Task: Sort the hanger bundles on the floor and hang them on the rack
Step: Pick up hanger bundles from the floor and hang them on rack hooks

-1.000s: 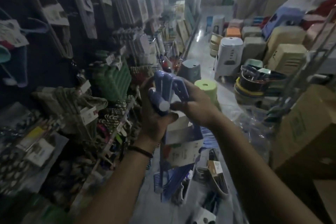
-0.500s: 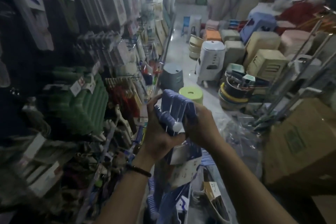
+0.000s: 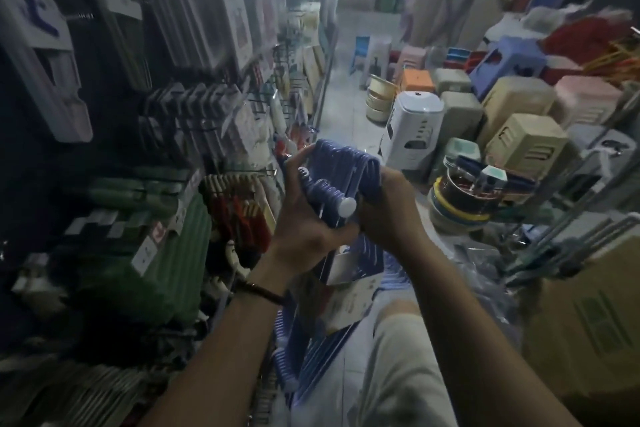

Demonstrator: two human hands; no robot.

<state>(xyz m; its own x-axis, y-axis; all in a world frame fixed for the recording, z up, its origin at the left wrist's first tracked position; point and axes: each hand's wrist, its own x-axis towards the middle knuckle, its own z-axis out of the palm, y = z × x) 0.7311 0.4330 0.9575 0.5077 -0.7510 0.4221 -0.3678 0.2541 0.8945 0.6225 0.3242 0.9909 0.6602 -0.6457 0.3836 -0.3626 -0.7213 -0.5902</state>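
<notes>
Lifted a touch, the blue hanger bundle [image 3: 346,165] hangs near the rack [image 3: 214,130]; your left hand [image 3: 304,224] and right hand [image 3: 391,210] clench it.

L hand [image 3: 304,218] & R hand [image 3: 391,208] bare, dark cord bracelet [image 3: 266,292] on L wrist, pale beige trouser leg [image 3: 401,357].

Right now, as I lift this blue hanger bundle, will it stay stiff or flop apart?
Probably stiff: the bundle sits as one tight block between the left hand and right hand. It is likely light, being thin plastic-looking hangers. The lower ends below the label may swing.
</notes>
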